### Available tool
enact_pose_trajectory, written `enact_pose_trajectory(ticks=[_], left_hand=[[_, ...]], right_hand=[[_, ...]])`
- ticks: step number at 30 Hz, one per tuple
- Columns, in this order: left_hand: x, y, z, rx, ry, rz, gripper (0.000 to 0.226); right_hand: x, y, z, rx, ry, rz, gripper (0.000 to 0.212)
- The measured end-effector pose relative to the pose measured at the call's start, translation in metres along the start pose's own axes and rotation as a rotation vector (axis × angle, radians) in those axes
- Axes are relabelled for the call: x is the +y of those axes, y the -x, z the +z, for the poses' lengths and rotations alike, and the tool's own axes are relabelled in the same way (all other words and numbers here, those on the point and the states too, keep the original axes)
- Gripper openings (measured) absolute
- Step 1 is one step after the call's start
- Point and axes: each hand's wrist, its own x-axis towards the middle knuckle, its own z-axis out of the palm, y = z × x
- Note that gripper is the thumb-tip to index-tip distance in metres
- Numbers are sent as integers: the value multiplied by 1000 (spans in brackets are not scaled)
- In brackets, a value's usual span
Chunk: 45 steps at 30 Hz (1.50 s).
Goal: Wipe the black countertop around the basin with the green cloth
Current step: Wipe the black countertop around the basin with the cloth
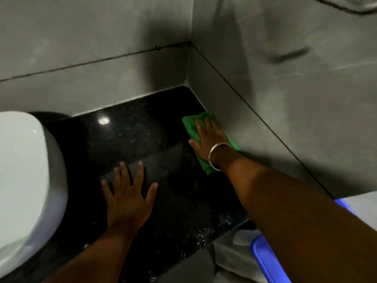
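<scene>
Right hand [208, 137] flat on green cloth [190, 127]; left hand [127, 198] spread on countertop [126, 137]

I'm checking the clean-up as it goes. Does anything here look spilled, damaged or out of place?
Water droplets lie scattered on the counter near its front edge, not yet wiped. The right hand presses the cloth flat against the side wall, far from them. The left hand rests bare on the counter. Nothing looks damaged.
</scene>
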Motion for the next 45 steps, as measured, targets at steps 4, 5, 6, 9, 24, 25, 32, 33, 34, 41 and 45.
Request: enact_pose_trajectory(ticks=[4, 5, 6, 9, 24, 25, 32, 33, 34, 41, 45], left_hand=[[2, -2, -3, -67, -36, -28, 78], [2, -1, -5, -71, -28, -34, 78], [3, -1, -6, -74, -23, -41, 78], [7, 0, -7, -63, -10, -38, 77], [3, -2, -2, -33, -28, -13, 76], [3, -1, -3, -36, -30, -13, 76], [3, -2, -3, -34, -31, -10, 77], [3, -1, -3, -33, -30, -12, 77], [3, -1, -3, -30, -24, -13, 77], [5, 0, -3, -33, -21, -14, 78], [4, 0, -2, -18, 0, 12, 74]], right_hand=[[29, 109, 14, 22, -66, -42, 81], [39, 148, 19, 12, -98, -51, 80], [48, 179, 23, -18, -102, -46, 81], [59, 183, 26, -146, -21, 16, 84], [5, 119, 18, -56, -67, 41, 79], [7, 114, 17, -66, -46, 49, 79], [7, 59, -8, -26, -72, 194, 78], [9, 75, -9, -31, -114, 197, 78], [13, 98, -8, -45, -143, 195, 77], [5, 224, 12, -101, -18, 84, 77], [-38, 196, 20, -82, -7, -65, 74]])
